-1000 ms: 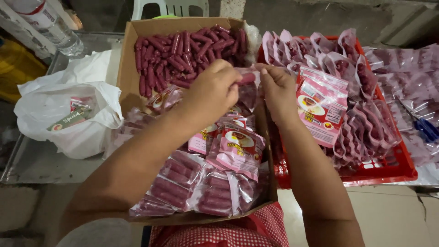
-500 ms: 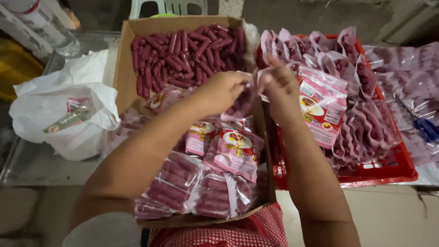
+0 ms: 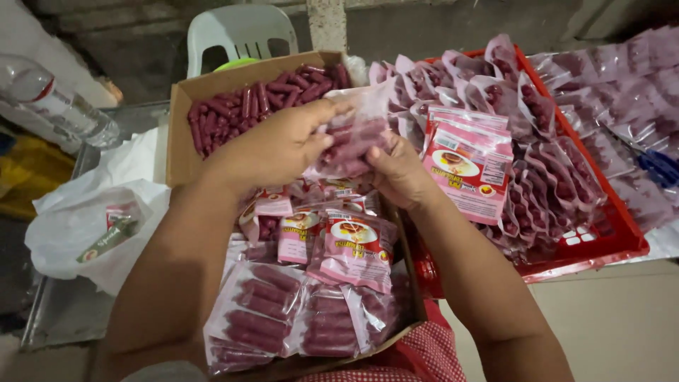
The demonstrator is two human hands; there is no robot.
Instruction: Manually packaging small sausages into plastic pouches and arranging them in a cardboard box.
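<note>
Both hands hold one clear plastic pouch of red sausages (image 3: 353, 138) above a cardboard box (image 3: 181, 145). My left hand (image 3: 272, 145) covers the pouch from the left and top. My right hand (image 3: 401, 173) supports it from below on the right. Loose red sausages (image 3: 244, 106) fill the far end of the box. Filled pink-labelled pouches (image 3: 350, 247) are piled in its near end.
A red plastic crate (image 3: 601, 244) at the right holds several filled pouches (image 3: 544, 184) standing on edge. More clear pouches (image 3: 622, 78) lie beyond it. At the left are a white plastic bag (image 3: 78, 219), a water bottle (image 3: 53, 102) and a metal tray (image 3: 56, 322). A white chair (image 3: 240, 32) stands behind.
The pouch has gone from being filled at its mouth to being held flat between both hands, lifted toward me. The camera tilted up and left a little.
</note>
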